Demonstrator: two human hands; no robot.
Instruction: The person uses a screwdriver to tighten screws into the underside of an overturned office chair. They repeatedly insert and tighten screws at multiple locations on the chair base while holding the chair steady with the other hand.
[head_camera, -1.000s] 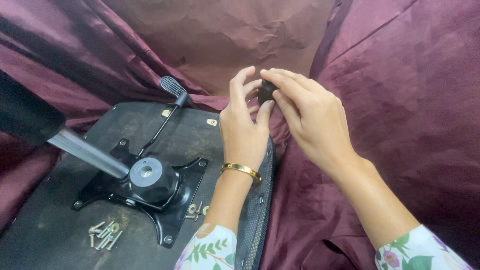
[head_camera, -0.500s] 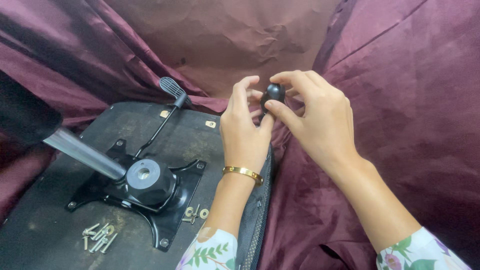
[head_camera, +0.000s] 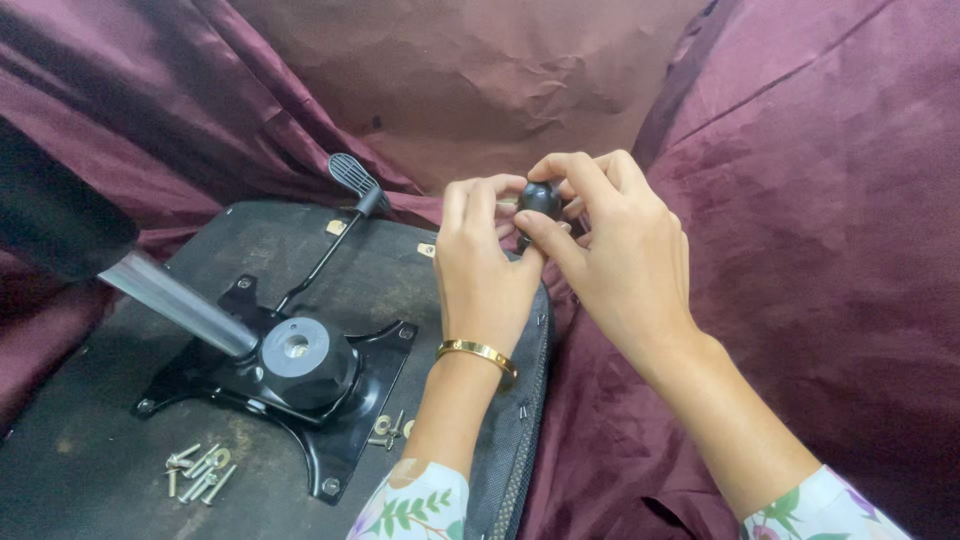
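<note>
So the biggest thing around was the maroon cloth (head_camera: 820, 230) draped behind and to the right of the fingers, with a crumpled brown paper sheet (head_camera: 470, 90) hanging straight beyond them. Below and left of the fingers lay the upside-down seat base (head_camera: 90, 470), black and dusty, presumably flipped so the underside hardware faced up and was easy to reach. Bolted onto it, down-left of the fingers, sat the black tilt mechanism plate (head_camera: 285, 385), with a silver gas cylinder (head_camera: 175, 300) sticking out toward the far left and a thin lever with a ribbed paddle handle (head_camera: 350, 180) angling up to just left of the fingers.

Both hands were up over the seat's right edge. The left hand (head_camera: 485, 270), with a gold bangle (head_camera: 478, 352) on the wrist, had its fingers curled and touching the small black round knob (head_camera: 540, 198). The right hand (head_camera: 610, 250) pinched that knob between thumb and forefinger, the rest loosely bent behind it. I'd guess it was held high like that to get a good look while turning it.

Far below-left of the fingers, a small pile of loose screws (head_camera: 198, 470) lay on the seat, a few more (head_camera: 388, 430) by the plate's corner. Two small pale stickers (head_camera: 336, 227) sat on the seat left of the fingers; too small to tell more.
</note>
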